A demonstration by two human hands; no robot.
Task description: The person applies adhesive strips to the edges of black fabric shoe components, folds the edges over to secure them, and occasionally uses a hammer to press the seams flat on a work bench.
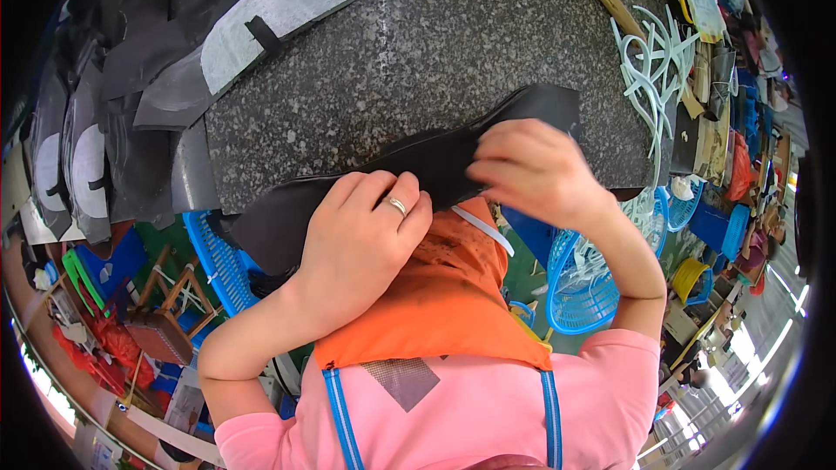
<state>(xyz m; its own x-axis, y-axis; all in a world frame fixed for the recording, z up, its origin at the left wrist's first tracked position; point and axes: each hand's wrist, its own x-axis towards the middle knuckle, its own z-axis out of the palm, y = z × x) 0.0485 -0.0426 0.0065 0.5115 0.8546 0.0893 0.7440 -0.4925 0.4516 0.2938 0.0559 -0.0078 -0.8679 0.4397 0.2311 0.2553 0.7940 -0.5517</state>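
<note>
A long, curved black piece of sheet material (pixel 440 165), leather-like, lies along the near edge of a speckled grey stone slab (pixel 392 52). My left hand (pixel 366 226), with a ring on one finger, is closed on this piece near its middle; the fingers curl over it and the thumb is hidden. Over its right part is my right hand (pixel 535 170), fingers bent and smeared by motion. Whether those fingers grip the piece cannot be made out. The black piece's left end hangs past the slab's edge.
Dark cut pieces with pale grey patches (pixel 274 17) are piled at the far left. White strips (pixel 653 70) hang off the slab's right side above a blue basket (pixel 579 296). Another blue basket (pixel 213 257) stands left below the slab. An orange apron (pixel 435 313) covers my lap.
</note>
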